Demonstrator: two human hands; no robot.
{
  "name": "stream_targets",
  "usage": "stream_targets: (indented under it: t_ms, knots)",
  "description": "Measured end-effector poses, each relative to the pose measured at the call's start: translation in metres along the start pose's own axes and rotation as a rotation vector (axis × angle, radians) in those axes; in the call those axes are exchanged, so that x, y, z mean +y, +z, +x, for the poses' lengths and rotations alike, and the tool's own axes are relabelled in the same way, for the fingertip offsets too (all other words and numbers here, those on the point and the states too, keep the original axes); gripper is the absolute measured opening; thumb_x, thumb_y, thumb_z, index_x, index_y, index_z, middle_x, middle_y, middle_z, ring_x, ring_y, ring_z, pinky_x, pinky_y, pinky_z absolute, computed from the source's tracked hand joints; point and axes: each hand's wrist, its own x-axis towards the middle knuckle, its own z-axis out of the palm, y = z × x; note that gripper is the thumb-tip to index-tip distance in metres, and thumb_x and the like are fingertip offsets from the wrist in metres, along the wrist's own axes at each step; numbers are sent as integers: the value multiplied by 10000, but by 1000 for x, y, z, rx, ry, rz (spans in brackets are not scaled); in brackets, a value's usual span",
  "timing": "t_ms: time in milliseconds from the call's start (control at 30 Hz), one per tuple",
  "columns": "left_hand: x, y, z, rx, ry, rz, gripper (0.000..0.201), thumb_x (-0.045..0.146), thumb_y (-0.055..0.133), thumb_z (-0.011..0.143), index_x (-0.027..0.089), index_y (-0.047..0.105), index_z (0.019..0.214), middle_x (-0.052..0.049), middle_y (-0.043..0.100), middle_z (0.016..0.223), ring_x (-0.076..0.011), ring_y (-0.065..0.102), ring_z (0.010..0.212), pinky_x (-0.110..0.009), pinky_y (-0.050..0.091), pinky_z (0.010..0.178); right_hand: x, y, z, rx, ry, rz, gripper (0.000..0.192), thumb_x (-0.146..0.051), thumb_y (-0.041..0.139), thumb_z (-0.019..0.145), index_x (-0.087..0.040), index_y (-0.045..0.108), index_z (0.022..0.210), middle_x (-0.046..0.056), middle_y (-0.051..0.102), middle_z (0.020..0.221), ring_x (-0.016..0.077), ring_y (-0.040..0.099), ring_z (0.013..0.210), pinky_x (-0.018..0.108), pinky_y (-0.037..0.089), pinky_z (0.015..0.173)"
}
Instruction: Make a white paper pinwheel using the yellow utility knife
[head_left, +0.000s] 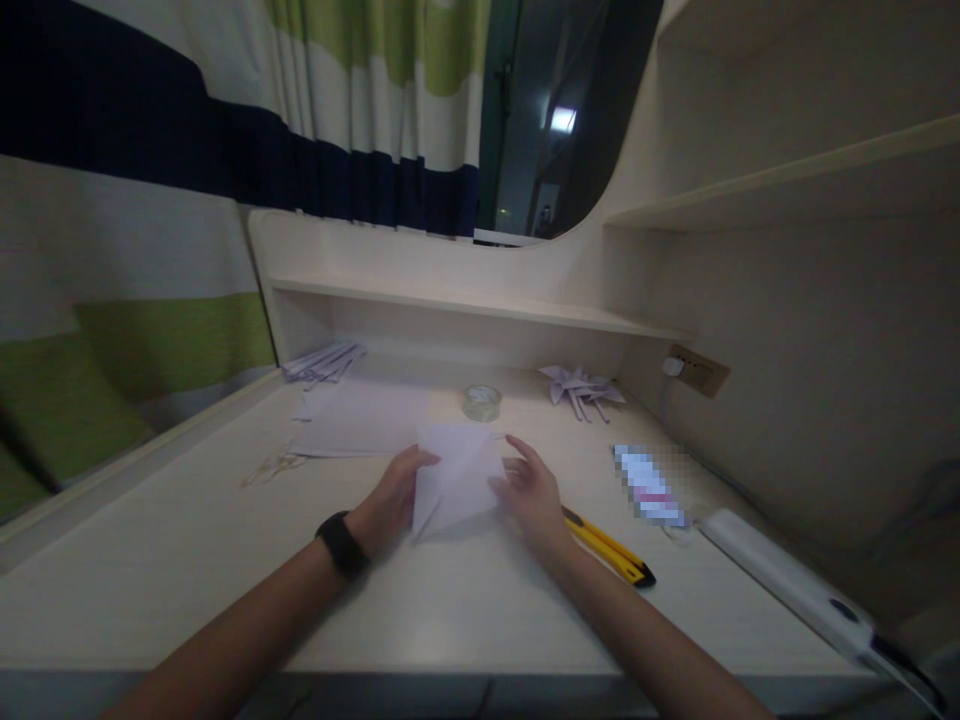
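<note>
A partly folded sheet of white paper (457,478) lies on the pale desk (187,560) in front of me. My left hand (391,505), with a black band on the wrist, grips its left edge, fingers curled over the fold. On the paper's right edge rests my right hand (531,492), its fingers spread flat and pressing down. The paper shows diagonal creases and a point toward me.
More white sheets (360,420) lie behind the paper, with a roll of clear tape (481,402). Folded paper shapes (581,388) sit at the back right and paper strips (324,362) at the back left. A yellow utility knife (609,548) and a white device (787,585) lie to the right.
</note>
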Motion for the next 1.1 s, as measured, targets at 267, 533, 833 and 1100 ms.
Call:
stream_targets:
  t_ms: [267,533,833,1100]
  knots:
    - [-3,-2,4,-13,-196,-441,353,250,672,699,68,637,1000,-142,708,865,-247,665,740,-312,485,630,13,-11,8,53,-38,-57,572,-199,678,629,-203,510,1176,14,646,837,170,635,735,285,517,650]
    - [-14,-1,8,45,-140,-577,354,230,708,699,98,628,1017,-132,699,931,-229,657,775,-305,488,671,-3,-20,3,-131,-277,-444,246,-209,625,689,-214,702,923,71,611,1052,219,585,958,297,506,722]
    - [-7,-6,8,61,-141,-601,240,187,682,713,91,630,926,-113,694,862,-194,643,693,-276,480,632,-3,-23,6,-162,-330,-456,422,-101,570,670,-227,677,1058,82,569,1157,210,564,1039,290,507,761]
    - [10,-8,6,8,-164,-705,200,202,613,694,128,633,880,-97,687,826,-247,647,796,-324,506,678,-7,-22,6,-51,-348,-461,390,-64,543,656,-238,723,955,61,642,1050,193,596,973,325,480,854]
